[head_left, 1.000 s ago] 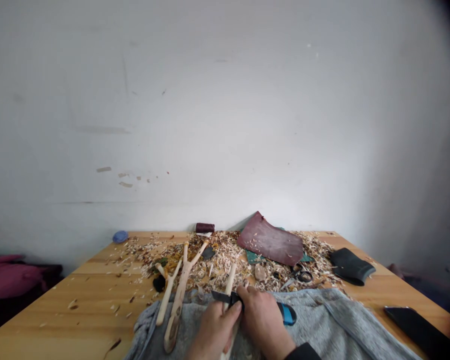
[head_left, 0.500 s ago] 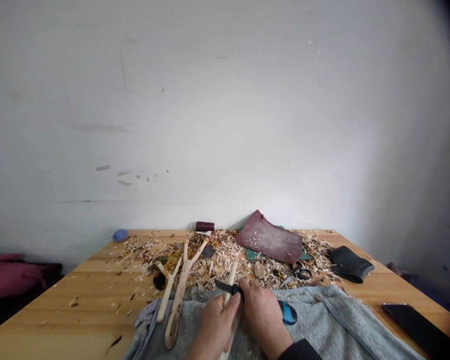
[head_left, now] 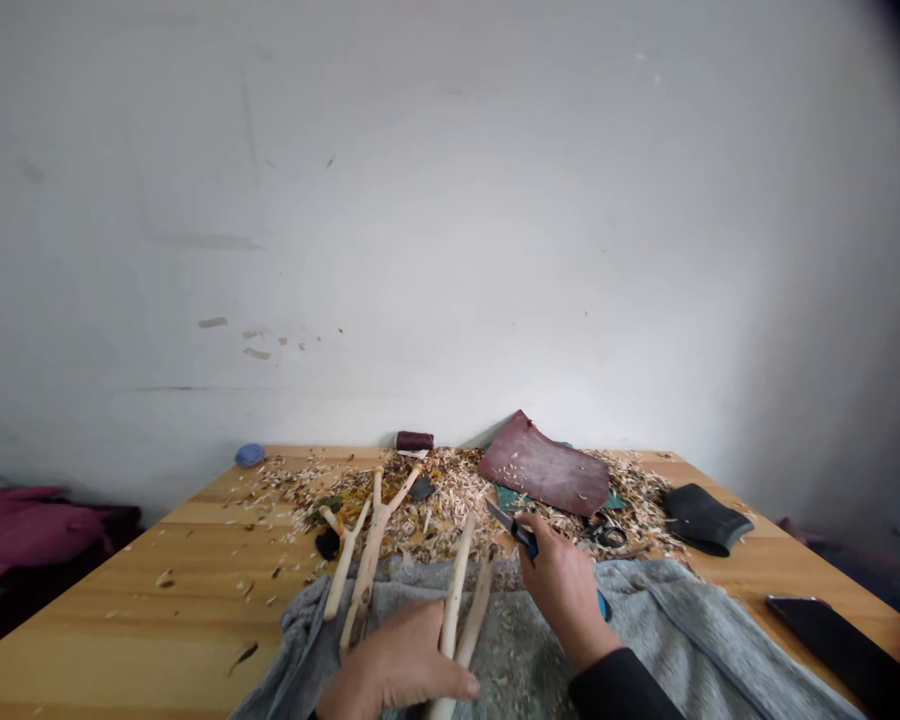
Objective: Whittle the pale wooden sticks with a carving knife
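The left hand (head_left: 401, 655) is closed around the lower part of a pale forked stick (head_left: 457, 580), thumb across its near side and the other fingers largely hidden; the prongs point to the far side, a hold that seems meant to steady the wood while leaving its upper length exposed. The right hand (head_left: 566, 590) is wrapped around the handle of a knife (head_left: 526, 540), the blade angled far and left, apart from the wood, presumably giving both room. The forked stick is over the gray cloth (head_left: 645, 620), near the middle, where the cloth probably catches scraps and pads the work. Just left, two more forked pieces, a smaller one (head_left: 341, 570) and a longer one (head_left: 373, 550), lie with their prongs toward the far side, likely parked within reach. Beyond, wood shavings (head_left: 450, 480) spread across the table (head_left: 120, 620), around the scissors (head_left: 607, 535) and maroon sheet (head_left: 544, 465), perhaps pushed back to free working space. At the far middle lies a dark spool (head_left: 414, 441); at near right, a black phone (head_left: 832, 635) sits beyond the cloth's edge, seemingly away from the blade.
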Demonstrator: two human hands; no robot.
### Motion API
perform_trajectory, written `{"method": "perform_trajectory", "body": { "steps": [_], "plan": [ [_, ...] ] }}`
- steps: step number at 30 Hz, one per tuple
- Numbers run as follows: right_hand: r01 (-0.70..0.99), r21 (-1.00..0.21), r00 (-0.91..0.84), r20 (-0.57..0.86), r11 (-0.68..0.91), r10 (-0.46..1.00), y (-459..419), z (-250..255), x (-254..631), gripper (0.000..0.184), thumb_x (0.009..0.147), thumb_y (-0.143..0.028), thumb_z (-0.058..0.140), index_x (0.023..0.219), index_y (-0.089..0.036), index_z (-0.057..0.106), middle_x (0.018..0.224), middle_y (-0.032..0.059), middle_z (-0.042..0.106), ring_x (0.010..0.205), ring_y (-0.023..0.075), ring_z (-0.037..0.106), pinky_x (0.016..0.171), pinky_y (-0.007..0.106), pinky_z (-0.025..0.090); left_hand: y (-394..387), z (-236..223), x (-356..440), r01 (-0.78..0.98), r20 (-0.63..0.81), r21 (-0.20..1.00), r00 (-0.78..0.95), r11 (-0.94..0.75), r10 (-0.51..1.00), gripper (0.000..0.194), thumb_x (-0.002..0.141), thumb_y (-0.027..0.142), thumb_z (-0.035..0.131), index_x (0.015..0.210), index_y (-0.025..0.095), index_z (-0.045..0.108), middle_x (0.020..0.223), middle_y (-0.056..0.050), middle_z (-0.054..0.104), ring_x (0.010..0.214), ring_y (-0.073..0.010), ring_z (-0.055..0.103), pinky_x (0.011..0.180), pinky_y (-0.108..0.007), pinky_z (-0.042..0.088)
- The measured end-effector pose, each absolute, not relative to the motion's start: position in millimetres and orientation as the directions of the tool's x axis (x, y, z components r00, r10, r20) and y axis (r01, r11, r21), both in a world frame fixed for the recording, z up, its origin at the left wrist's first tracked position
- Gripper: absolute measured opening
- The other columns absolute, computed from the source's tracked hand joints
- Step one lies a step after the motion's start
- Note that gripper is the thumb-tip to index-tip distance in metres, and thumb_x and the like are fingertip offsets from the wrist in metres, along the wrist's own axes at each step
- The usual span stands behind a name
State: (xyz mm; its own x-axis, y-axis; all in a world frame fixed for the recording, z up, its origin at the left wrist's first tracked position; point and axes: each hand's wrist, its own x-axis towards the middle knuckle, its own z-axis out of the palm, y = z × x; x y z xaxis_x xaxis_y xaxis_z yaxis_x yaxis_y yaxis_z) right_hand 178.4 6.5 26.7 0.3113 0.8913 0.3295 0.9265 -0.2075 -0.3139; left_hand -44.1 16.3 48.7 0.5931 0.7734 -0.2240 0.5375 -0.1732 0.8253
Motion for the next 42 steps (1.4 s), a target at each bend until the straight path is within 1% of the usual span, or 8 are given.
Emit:
{"method": "perform_trajectory", "body": {
  "steps": [3,11,17,22,25,29,36,42],
  "plan": [
    [0.923,-0.329,0.314,0.339,-0.201,0.887,5.4,26.4,172.0,0.034,0.09,-0.017,0.052,0.123,-0.024,0.06,0.098,0.0051,0.075,0.086,0.022,0.072,0.065,0.026,0.04,18.5,51.2,-44.9,0.665,-0.296,0.706,0.59,-0.244,0.751,0.021,0.056,0.029,0.078,0.069,0.022,0.063,0.067,0.004,0.059,0.062,-0.0158,0.049,0.057,-0.026,0.032],
    [0.989,-0.135,0.095,0.211,-0.068,0.973,1.8,20.9,146.8,0.028,0.087,-0.009,0.048,0.104,-0.022,0.065,0.092,0.0061,0.073,0.08,0.0199,0.071,0.061,0.025,0.037,19.4,46.2,-44.0,0.598,-0.24,0.747,0.652,-0.292,0.719,0.012,0.064,0.024,0.066,0.071,0.022,0.056,0.068,0.003,0.057,0.065,-0.016,0.053,0.059,-0.026,0.034],
    [0.97,-0.2,0.199,0.313,-0.141,0.929,2.2,30.3,161.2,0.03,0.088,-0.012,0.051,0.112,-0.025,0.064,0.105,0.0065,0.072,0.081,0.0179,0.07,0.061,0.024,0.038,15.3,30.8,-29.1,0.261,-0.317,0.946,0.626,0.191,0.713,0.029,0.078,0.044,0.059,0.09,0.025,0.04,0.072,0.002,0.061,0.052,-0.0141,0.059,0.049,-0.024,0.039],
    [0.876,-0.304,0.463,0.317,-0.374,0.828,5.7,33.1,195.3,0.029,0.097,-0.027,0.042,0.117,-0.023,0.062,0.101,0.0093,0.075,0.086,0.0223,0.071,0.062,0.027,0.039,17.2,22.6,-16.7,0.033,-0.271,0.948,0.602,0.315,0.752,0.053,0.07,0.06,0.065,0.1,0.025,0.039,0.074,0.002,0.065,0.045,-0.0115,0.059,0.038,-0.02,0.036],
    [0.863,-0.235,0.493,0.195,-0.448,0.848,7.3,28.0,208.3,0.03,0.095,-0.022,0.04,0.114,-0.02,0.063,0.095,0.0119,0.075,0.085,0.0258,0.072,0.061,0.029,0.04,18.5,23.9,-13.3,-0.059,-0.242,0.94,0.577,0.335,0.78,0.056,0.068,0.066,0.064,0.097,0.025,0.04,0.069,0.003,0.067,0.04,-0.0102,0.056,0.034,-0.018,0.031],
    [0.922,-0.149,0.378,0.145,-0.357,0.914,9.0,19.6,200.8,0.035,0.089,-0.01,0.039,0.111,-0.02,0.065,0.093,0.0119,0.075,0.085,0.0248,0.072,0.065,0.029,0.043,17.3,25.9,-10.0,-0.137,-0.216,0.934,0.521,0.331,0.825,0.055,0.072,0.074,0.052,0.092,0.024,0.046,0.064,0.001,0.068,0.036,-0.0098,0.052,0.033,-0.019,0.029],
    [0.972,-0.216,0.14,0.218,-0.092,0.966,5.1,18.8,160.2,0.038,0.083,-0.009,0.051,0.116,-0.024,0.064,0.112,0.0105,0.072,0.091,0.0215,0.071,0.071,0.025,0.044,16.1,27.6,-8.2,-0.075,-0.314,0.929,0.36,0.363,0.878,0.058,0.072,0.084,0.037,0.073,0.026,0.04,0.048,0.001,0.061,0.032,-0.0111,0.047,0.032,-0.021,0.027],
    [0.971,-0.238,0.075,0.236,-0.017,0.969,0.4,18.2,143.9,0.032,0.085,-0.01,0.048,0.108,-0.023,0.066,0.102,0.0068,0.074,0.086,0.0214,0.071,0.067,0.025,0.043,16.2,25.8,-8.2,-0.163,-0.321,0.895,0.412,0.416,0.853,0.044,0.076,0.067,0.04,0.076,0.024,0.046,0.051,0.001,0.062,0.033,-0.0098,0.046,0.034,-0.02,0.025]
  ]
}}
